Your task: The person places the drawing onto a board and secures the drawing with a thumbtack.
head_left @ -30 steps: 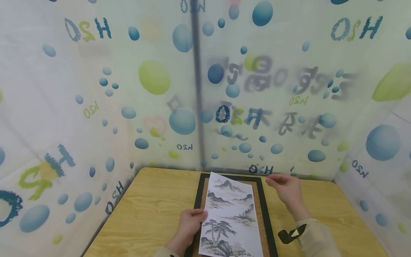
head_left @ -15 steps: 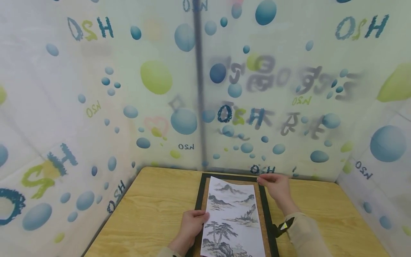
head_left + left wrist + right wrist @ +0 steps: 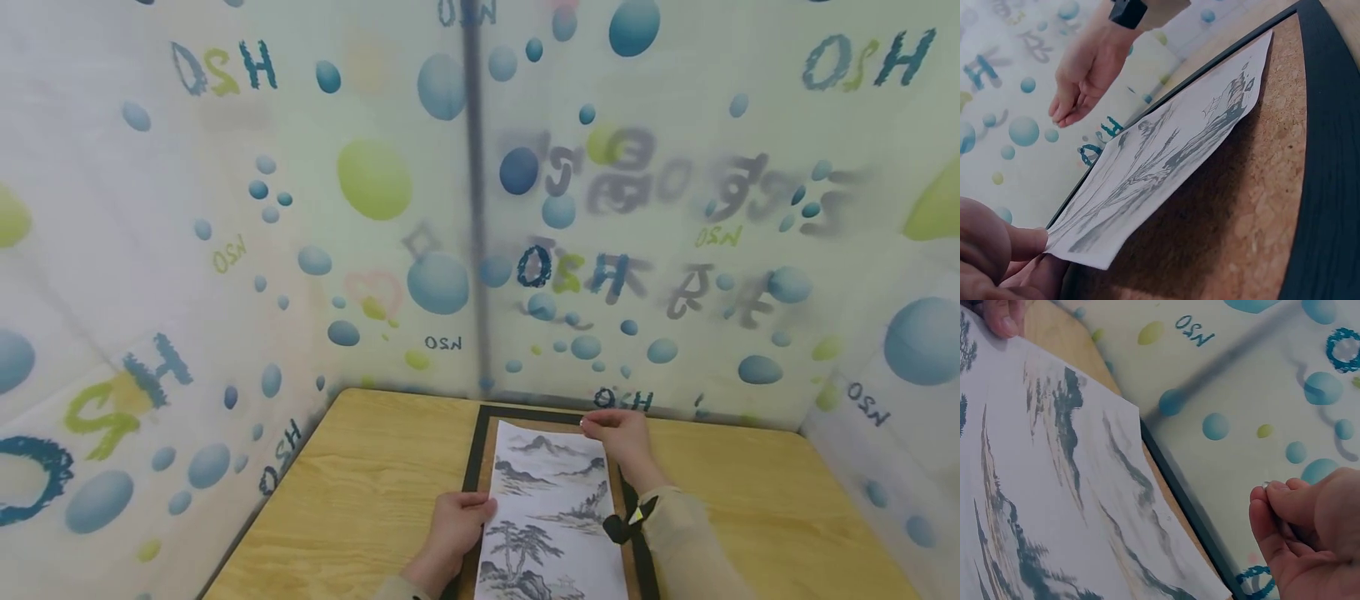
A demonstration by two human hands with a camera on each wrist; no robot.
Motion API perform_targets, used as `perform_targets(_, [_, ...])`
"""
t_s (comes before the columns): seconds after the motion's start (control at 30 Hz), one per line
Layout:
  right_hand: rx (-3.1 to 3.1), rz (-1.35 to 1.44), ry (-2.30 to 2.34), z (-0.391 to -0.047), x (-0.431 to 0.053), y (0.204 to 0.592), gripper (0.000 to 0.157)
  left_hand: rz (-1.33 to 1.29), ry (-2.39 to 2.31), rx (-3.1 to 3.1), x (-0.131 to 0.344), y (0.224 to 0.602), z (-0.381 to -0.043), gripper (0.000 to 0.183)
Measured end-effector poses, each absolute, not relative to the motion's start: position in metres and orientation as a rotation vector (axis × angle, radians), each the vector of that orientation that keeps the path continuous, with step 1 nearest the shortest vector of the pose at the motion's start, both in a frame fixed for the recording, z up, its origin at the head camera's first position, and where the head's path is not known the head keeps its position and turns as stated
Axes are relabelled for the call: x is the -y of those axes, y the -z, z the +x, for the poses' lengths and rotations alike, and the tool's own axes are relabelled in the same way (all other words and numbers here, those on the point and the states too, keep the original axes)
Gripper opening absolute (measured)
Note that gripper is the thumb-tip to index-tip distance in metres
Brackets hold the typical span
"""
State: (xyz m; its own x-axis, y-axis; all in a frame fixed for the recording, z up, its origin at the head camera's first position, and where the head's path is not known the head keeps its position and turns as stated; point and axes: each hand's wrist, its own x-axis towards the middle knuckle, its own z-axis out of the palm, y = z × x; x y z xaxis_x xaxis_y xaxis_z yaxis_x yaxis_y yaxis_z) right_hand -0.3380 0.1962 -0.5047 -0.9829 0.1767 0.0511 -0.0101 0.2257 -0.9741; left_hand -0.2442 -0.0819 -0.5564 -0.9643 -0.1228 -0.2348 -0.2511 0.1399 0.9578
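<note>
A tall white sheet of paper (image 3: pixel 551 517) printed with an ink landscape of mountains and pines lies over a cork board (image 3: pixel 1260 206) with a black frame (image 3: pixel 1329 125). My left hand (image 3: pixel 453 533) pinches the sheet's left edge between thumb and fingers. In the left wrist view the paper's near edge stands raised off the cork, casting a shadow. My right hand (image 3: pixel 626 446) is above the board's top right corner, apart from the paper. Between its thumb and forefinger it pinches a tiny white object (image 3: pixel 1265 485), mostly hidden by the fingertips.
The board lies on a light wooden table (image 3: pixel 360 483) whose far edge meets a printed fabric wall (image 3: pixel 375 275) with blue bubbles. Similar walls stand at the left and right. A black wrist device (image 3: pixel 630 521) sits on the right wrist.
My right hand has moved left, from beside the board to over its top right corner. The paper's top has come down a little. The left hand keeps its hold on the edge.
</note>
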Motion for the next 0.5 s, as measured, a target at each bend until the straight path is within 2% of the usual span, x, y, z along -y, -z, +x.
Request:
perform_targets(0.27, [2.328, -0.193, -1.945, -0.352, -0.180, 0.523, 0.010, -0.375, -1.956, -2.309, 0.080, 0.557, -0.244, 0.022])
perform_targets(0.5, [2.312, -0.284, -1.998, -0.364, -0.174, 0.536, 0.013, -0.379, -1.952, -2.313, 0.080, 0.557, -0.246, 0.022])
